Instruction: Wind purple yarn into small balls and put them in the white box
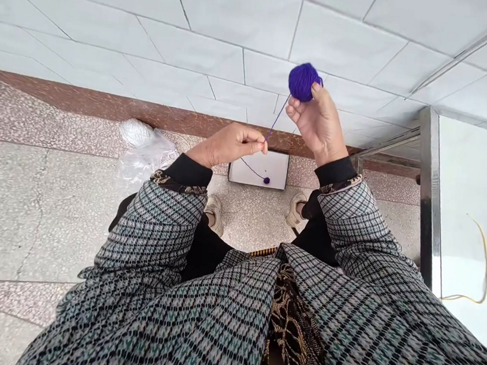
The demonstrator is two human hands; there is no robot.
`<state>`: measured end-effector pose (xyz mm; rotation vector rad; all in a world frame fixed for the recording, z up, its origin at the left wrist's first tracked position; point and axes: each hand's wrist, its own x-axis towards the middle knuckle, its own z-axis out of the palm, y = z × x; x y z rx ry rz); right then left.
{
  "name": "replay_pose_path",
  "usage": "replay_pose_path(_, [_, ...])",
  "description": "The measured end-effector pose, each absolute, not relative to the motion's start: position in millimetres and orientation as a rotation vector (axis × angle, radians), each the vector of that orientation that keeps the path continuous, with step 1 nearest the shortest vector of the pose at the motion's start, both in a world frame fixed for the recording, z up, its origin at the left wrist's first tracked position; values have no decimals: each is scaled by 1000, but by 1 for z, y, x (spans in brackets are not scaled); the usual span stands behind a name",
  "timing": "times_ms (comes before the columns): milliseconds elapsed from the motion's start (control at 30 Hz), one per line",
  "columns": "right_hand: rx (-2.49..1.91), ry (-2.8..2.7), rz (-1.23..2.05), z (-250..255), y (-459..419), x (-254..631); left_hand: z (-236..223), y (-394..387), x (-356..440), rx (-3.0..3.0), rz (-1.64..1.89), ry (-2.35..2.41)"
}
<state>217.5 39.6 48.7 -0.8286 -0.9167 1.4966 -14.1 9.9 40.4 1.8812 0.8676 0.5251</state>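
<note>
My right hand (320, 118) holds up a purple ball of yarn (303, 81), thumb on its right side and fingers beneath or behind it. From the ball a purple strand (278, 118) slants down to my left hand (234, 144), whose thumb and fingers pinch it. Below that hand the strand runs on to a small purple clump of yarn (266, 180) in a shallow white box (253, 171) with dark edges. The box lies on the floor between my feet.
A white yarn ball (136, 133) and a clear plastic bag (145, 158) lie on the floor at left. White wall tiles (213, 57) rise ahead. At right stands a metal-framed white table (464, 188) with a yellow cord (485, 260).
</note>
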Motion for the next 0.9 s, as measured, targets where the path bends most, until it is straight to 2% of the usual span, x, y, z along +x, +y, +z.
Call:
replay_pose_path(200, [-1321, -1422, 1366, 40, 39, 220, 43, 7, -17, 1975, 504, 809])
replay_pose_path(267, [-1387, -1748, 1536, 41, 36, 220, 44, 8, -20, 1958, 603, 876])
replay_pose_path(333, [-1171, -1958, 1847, 44, 31, 221, 44, 11, -24, 1903, 709, 991])
replay_pose_path(400, [-821, -1887, 2029, 48, 29, 223, 41, 15, -27, 1840, 766, 1091])
replay_pose_path(467, [-624, -1633, 1969, 51, 29, 225, 37, 19, -27, 1795, 779, 1143])
replay_pose_path(667, [-786, -973, 1526, 42, 42, 212, 45, 12, -16, 1869, 541, 923])
replay_pose_path(733, [-1012, -1110, 1526, 37, 41, 208, 49, 9, -15, 1900, 483, 869])
replay_pose_path(800, [-1199, -1464, 1675, 36, 37, 210, 50, 9, -18, 1902, 541, 922])
replay_pose_path(900, [-1025, -1832, 2007, 45, 29, 217, 44, 15, -27, 1857, 686, 1096])
